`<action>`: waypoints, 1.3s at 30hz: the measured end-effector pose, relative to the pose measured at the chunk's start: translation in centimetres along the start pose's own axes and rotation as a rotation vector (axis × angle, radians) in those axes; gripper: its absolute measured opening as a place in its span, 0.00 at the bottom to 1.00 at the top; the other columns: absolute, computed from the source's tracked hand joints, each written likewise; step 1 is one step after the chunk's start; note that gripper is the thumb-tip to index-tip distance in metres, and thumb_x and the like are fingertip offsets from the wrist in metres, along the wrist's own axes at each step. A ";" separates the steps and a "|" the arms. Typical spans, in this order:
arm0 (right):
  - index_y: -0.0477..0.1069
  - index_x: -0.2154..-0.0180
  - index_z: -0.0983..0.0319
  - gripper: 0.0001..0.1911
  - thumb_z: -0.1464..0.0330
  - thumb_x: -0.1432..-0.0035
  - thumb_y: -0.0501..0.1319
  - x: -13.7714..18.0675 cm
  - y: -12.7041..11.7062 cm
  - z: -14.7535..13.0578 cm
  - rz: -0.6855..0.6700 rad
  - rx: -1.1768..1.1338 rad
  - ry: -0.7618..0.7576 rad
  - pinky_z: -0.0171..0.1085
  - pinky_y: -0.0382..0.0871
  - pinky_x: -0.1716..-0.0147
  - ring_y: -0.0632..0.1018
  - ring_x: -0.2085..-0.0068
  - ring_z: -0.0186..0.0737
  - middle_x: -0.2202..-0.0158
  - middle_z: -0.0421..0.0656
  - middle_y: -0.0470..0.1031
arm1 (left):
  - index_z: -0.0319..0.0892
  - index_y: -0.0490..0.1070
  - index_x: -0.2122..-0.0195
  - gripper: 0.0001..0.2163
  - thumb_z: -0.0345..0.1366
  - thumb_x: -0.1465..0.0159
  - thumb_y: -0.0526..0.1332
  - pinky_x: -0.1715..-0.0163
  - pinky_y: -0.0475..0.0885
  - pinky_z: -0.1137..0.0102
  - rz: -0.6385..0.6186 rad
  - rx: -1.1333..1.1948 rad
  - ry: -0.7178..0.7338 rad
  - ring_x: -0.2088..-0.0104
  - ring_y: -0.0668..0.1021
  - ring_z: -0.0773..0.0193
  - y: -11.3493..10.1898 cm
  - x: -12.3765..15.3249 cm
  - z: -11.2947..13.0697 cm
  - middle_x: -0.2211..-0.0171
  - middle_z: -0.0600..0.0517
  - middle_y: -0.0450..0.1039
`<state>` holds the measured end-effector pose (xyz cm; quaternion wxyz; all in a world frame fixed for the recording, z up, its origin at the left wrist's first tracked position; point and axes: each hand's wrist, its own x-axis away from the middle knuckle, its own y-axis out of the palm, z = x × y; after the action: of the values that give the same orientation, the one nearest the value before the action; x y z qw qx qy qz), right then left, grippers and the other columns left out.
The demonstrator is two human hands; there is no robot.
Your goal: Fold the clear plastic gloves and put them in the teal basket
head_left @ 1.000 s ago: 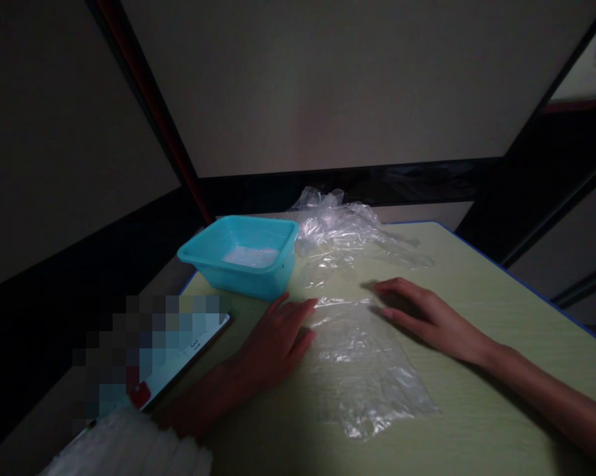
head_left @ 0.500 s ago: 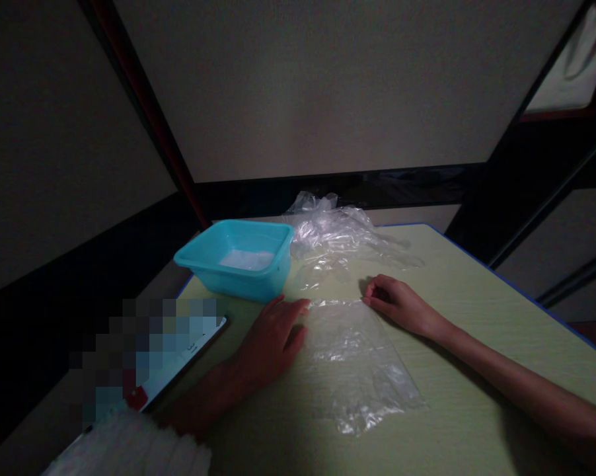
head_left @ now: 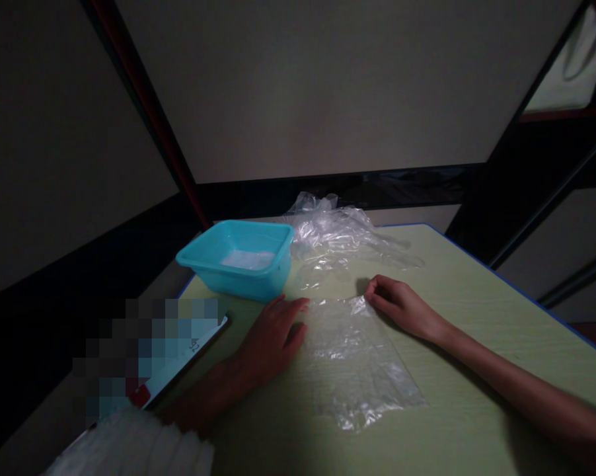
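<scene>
Dim room; a pale wall panel [head_left: 318,86] is seen behind a light wood-grain table [head_left: 481,330] edged in blue. A clear plastic sheet [head_left: 347,363] is laid flat at table centre, between the hands. Its far right corner is pinched by the closed fingertips of the right hand [head_left: 397,304]. Its far left corner is met by the index fingertip of the left hand [head_left: 271,337], whose thumb and index are spread; any pressing cannot be told.

Compared with one second ago, the right fingers have been closed and brought onto the corner, which is now slightly raised; the left hand is barely changed.

Counted: one flat sheet; one blue basin [head_left: 246,281], far left, with a white item [head_left: 248,259] inside; one crumpled plastic heap [head_left: 322,228], far side, pieces uncountable; one lit device [head_left: 179,363], near left, partly pixelated; one fluffy white sleeve [head_left: 134,449].
</scene>
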<state>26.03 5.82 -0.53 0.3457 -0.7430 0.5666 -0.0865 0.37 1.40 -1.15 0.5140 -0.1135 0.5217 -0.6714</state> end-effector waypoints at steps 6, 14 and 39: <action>0.60 0.71 0.60 0.09 0.61 0.46 0.55 0.0 0.0 -0.4 -0.012 -0.150 0.008 0.36 0.66 0.74 0.73 0.73 0.37 0.74 0.42 0.71 | 0.39 0.62 0.50 0.16 0.30 0.41 0.53 0.48 0.65 0.57 -0.006 0.164 -0.150 0.49 0.71 0.55 0.2 -0.3 0.2 0.50 0.42 0.68; 0.62 0.68 0.60 0.11 0.66 0.53 0.62 0.2 -0.1 -1.5 0.054 -0.308 0.034 0.39 0.70 0.71 0.76 0.73 0.37 0.74 0.43 0.77 | 0.36 0.64 0.52 0.17 0.27 0.44 0.55 0.46 0.62 0.60 0.004 0.387 -0.257 0.49 0.71 0.57 0.5 -1.6 -0.1 0.51 0.42 0.69; 0.67 0.66 0.60 0.13 0.62 0.53 0.65 1.0 -1.4 -2.5 0.076 -0.275 -0.040 0.38 0.67 0.72 0.73 0.74 0.36 0.75 0.41 0.75 | 0.40 0.65 0.78 0.06 0.24 0.48 0.58 0.67 0.66 0.72 0.172 0.397 -0.242 0.70 0.72 0.65 0.9 -2.7 0.9 0.75 0.55 0.68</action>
<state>26.13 4.00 1.90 0.2547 -0.7630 0.5938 0.0198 2.75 3.09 -0.48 0.6401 -0.0452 0.3219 -0.6962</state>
